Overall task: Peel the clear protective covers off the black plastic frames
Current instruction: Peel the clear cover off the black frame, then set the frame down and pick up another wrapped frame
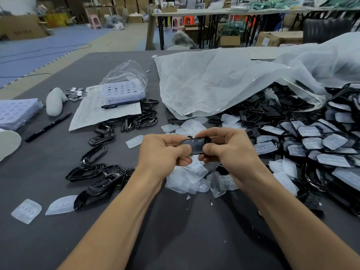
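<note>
Above loose covers (187,178) mid-table, left hand (163,152) and right hand (226,147) both pinch one frame (194,146); bare grey table (175,230) lies nearer the front edge.

No text can be read anywhere on the table. A printed sheet (109,112) lying under a pen (118,104) carries rows of faint print, too small and blurred to make out. A cardboard box (23,28) at far left shows a dark line of characters on its side, also illegible. A box (267,40) at right bears a pale label, unreadable.
</note>
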